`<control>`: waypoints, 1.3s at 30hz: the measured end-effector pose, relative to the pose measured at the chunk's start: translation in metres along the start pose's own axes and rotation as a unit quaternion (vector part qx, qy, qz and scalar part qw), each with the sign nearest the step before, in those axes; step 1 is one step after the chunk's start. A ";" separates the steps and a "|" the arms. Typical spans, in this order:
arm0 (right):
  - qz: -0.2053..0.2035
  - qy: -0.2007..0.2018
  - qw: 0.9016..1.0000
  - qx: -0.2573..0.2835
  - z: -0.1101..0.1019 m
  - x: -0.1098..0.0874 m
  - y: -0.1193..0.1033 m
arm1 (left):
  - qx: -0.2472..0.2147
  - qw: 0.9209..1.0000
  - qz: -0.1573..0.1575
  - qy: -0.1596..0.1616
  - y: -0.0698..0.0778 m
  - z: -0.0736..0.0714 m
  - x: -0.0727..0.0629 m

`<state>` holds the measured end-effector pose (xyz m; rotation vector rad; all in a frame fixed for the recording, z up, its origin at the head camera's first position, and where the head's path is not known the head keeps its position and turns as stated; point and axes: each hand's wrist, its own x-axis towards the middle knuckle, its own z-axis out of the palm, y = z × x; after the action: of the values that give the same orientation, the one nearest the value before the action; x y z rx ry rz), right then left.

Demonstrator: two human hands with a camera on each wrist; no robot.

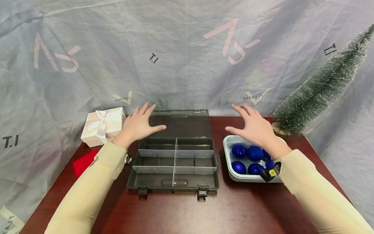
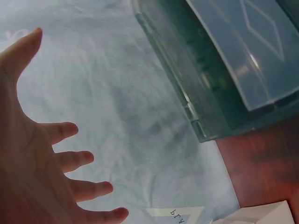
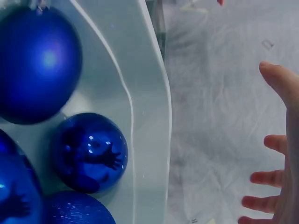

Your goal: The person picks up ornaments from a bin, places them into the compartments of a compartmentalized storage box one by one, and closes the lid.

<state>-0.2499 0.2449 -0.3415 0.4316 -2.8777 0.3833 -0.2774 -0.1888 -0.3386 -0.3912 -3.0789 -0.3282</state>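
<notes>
My left hand (image 1: 138, 125) hovers with spread fingers above the left back part of a dark see-through organizer box (image 1: 172, 189), touching nothing. The box lies with its lid (image 1: 181, 125) folded back, and pale dividers (image 1: 152, 169) split its bare compartments. On the right, my right hand (image 1: 252, 126) is held in the air over the back of a light grey tub (image 1: 230, 174), fingers spread and holding nothing. Several blue Christmas baubles (image 3: 91, 151) sit in the tub, some shiny and some matte; my right forearm and wrist camera hide part of them in the head view.
A white gift box (image 1: 109, 125) with a ribbon bow stands at the back left. In front of it lies a red item (image 1: 84, 162), partly under the left sleeve. A small frosted Christmas tree (image 1: 321, 87) leans at the back right. Grey printed cloth (image 1: 181, 48) hangs behind the table (image 1: 175, 217).
</notes>
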 end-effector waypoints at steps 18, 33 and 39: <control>-0.128 -0.115 0.956 0.238 0.010 -0.067 0.011 | -0.278 0.959 -0.007 0.051 -0.036 0.018 -0.089; -0.178 -0.231 0.923 0.249 0.036 -0.077 0.033 | -0.522 0.846 -0.072 -0.082 -0.070 0.061 -0.122; -0.202 -0.231 0.925 0.223 0.042 -0.075 0.034 | -0.585 0.803 -0.053 -0.099 -0.078 0.073 -0.121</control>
<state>-0.1970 0.2840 -0.4063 1.3273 -2.9911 0.9774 -0.1794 -0.2773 -0.4321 -0.2284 -2.6056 -2.2948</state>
